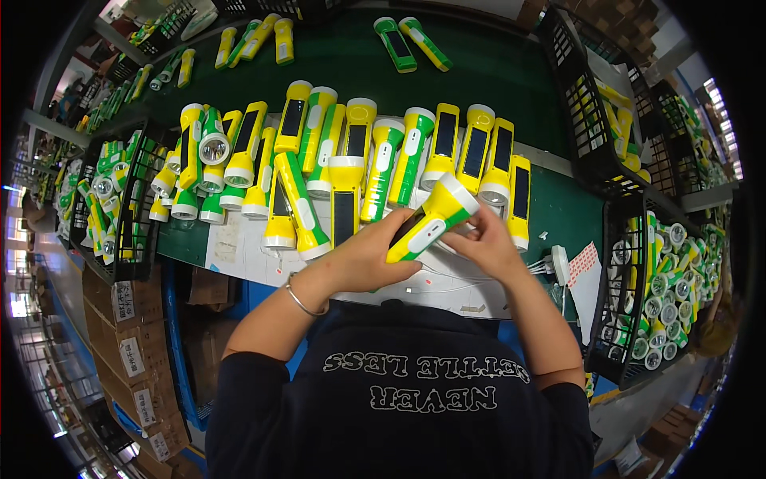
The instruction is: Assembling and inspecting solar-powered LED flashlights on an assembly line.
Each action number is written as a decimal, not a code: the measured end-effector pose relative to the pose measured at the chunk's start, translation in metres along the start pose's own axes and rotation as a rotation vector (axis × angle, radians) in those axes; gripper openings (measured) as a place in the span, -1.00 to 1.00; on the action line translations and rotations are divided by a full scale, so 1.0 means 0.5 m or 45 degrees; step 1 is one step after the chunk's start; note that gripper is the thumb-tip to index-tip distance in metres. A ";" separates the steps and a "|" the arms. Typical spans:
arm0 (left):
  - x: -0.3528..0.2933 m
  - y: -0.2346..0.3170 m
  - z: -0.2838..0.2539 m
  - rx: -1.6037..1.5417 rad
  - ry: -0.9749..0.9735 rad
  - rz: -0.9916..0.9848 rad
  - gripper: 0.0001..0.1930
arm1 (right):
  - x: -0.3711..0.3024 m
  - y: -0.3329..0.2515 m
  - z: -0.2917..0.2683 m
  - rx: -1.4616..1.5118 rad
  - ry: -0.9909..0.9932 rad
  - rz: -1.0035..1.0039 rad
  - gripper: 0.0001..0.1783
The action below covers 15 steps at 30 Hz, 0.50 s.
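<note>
My left hand (371,254) is wrapped round the body of a yellow and green flashlight (435,223). It is tilted, its white head up to the right, with a white switch plate on its side. Just right of it, my right hand (488,243) has its fingers bent together by the flashlight's head; what they hold, if anything, is hidden. Beyond both hands lie several more such flashlights with dark solar panels, among them an upright one (345,199) and a slanted one (301,203). A thin white cable (456,273) runs below my right hand.
Black crates of flashlights stand at the left (144,207) and right (614,295); another crate (586,104) is at the far right. A white plug block (560,265) with cables sits right of my hands. More flashlights (395,46) lie farther back on the green table (487,72).
</note>
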<state>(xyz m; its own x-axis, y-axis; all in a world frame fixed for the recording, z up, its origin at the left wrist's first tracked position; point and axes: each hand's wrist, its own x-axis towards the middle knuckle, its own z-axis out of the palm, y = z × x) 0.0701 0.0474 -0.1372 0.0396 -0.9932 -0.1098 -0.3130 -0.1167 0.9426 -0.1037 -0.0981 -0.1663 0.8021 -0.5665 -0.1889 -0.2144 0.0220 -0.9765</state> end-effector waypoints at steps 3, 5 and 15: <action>0.009 -0.009 0.023 -0.059 0.070 -0.015 -0.34 | -0.009 0.049 0.061 -1.138 0.190 -0.243 -0.71; 0.012 -0.024 0.034 -0.121 0.113 -0.025 -0.35 | -0.003 0.060 0.059 -1.077 0.213 -0.293 -0.73; 0.039 -0.036 0.047 -0.820 -0.055 -0.267 -0.43 | -0.047 -0.025 -0.014 0.167 0.055 -0.067 -0.85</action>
<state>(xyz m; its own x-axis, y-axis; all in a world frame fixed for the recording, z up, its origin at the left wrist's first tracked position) 0.0542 0.0302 -0.1635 -0.0047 -0.9505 -0.3107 0.3251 -0.2953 0.8984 -0.1237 -0.0908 -0.1488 0.7851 -0.6045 -0.1350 -0.0957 0.0970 -0.9907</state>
